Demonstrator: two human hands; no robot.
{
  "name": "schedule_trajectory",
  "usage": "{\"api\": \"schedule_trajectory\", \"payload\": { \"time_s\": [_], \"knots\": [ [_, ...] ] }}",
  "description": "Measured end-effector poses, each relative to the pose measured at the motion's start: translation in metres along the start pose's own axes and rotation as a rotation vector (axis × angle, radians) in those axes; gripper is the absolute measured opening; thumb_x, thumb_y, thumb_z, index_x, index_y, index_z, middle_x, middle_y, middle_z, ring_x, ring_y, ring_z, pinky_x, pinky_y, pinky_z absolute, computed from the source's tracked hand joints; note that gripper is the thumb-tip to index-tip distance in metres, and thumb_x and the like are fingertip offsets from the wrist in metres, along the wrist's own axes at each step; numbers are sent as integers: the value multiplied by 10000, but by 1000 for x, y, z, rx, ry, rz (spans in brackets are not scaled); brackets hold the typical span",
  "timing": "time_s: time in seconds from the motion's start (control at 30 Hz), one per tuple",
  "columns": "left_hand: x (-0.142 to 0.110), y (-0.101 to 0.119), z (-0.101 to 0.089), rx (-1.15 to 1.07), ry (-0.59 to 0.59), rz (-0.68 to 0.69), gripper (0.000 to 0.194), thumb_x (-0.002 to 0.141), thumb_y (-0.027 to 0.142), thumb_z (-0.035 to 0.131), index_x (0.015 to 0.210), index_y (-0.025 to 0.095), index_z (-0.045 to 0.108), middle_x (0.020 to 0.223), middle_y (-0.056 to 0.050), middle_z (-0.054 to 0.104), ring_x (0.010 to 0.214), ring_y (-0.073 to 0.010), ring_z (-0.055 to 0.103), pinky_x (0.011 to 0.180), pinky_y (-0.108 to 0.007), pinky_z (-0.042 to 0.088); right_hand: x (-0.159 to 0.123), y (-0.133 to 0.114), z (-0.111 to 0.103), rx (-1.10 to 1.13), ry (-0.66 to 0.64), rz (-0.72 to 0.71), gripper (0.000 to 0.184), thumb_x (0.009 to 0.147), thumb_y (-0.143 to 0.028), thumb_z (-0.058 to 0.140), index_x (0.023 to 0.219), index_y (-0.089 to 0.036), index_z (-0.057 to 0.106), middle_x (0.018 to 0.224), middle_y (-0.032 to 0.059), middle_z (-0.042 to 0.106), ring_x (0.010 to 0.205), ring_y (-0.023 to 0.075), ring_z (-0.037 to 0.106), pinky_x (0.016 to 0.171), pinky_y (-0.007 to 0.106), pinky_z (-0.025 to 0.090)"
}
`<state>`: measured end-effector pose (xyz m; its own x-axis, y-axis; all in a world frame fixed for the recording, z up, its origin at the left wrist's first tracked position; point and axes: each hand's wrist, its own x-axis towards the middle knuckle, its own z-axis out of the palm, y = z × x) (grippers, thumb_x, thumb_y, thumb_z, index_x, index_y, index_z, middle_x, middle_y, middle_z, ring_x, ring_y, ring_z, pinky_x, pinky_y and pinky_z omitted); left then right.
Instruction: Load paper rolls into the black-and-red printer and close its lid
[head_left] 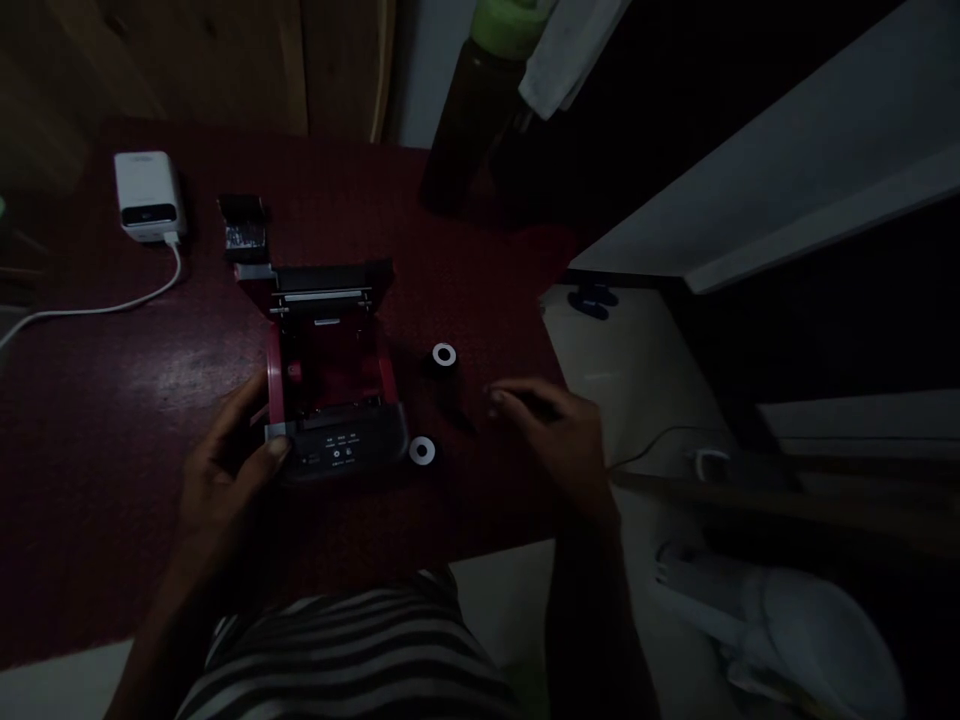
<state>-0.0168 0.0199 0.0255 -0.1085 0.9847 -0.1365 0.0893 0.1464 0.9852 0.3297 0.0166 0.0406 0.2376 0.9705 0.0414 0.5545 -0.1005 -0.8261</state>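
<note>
A small red and black printer (337, 445) lies on the dark red table with its lid (322, 285) raised, so the red inner bay shows. My left hand (225, 460) grips its left front corner, thumb on the black control panel and fingers along the side. To the right of the printer, my right hand (559, 430) hovers with thumb and forefinger pinched together; whatever is between the tips is too dark to make out. Two small black rolls with white ring ends are near the printer: one roll (444, 356) farther back, the other roll (422, 451) by the front right corner.
A white power bank (148, 195) with a white cable stands at the back left. Beside it is a black shiny piece (244, 228). A dark bottle with a green cap (469, 110) stands at the back. Slippers (592, 300) lie on the floor to the right. Light is dim.
</note>
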Motion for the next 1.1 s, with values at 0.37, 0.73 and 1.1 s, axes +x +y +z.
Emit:
{"api": "schedule_trajectory", "payload": {
  "time_s": [0.37,0.73,1.1],
  "knots": [
    [4,4,-2,-1,-62,11,622,959,477,827,1560,396,688,1628,-9,646,1571,-387,537,1365,-553,370,58,25,59,106,-142,-95,314,808,-298,779,1115,-248,817,1134,51,853,991,256,776,898,443,616],
    [6,0,0,-22,-75,45,647,952,482,817,1563,326,669,1616,-53,647,1534,-354,575,1293,-505,462,32,-119,27,-191,-330,-701,334,980,-107,703,1283,-247,694,1203,63,813,1080,254,761,981,427,609],
    [8,-1,0,-25,-111,84,649,959,450,802,1575,311,649,1620,-77,620,1508,-358,595,1319,-547,426,52,-154,112,-849,-746,-452,299,1048,-16,534,1168,-162,765,1027,117,836,923,264,771,796,357,520]
  ]
}}
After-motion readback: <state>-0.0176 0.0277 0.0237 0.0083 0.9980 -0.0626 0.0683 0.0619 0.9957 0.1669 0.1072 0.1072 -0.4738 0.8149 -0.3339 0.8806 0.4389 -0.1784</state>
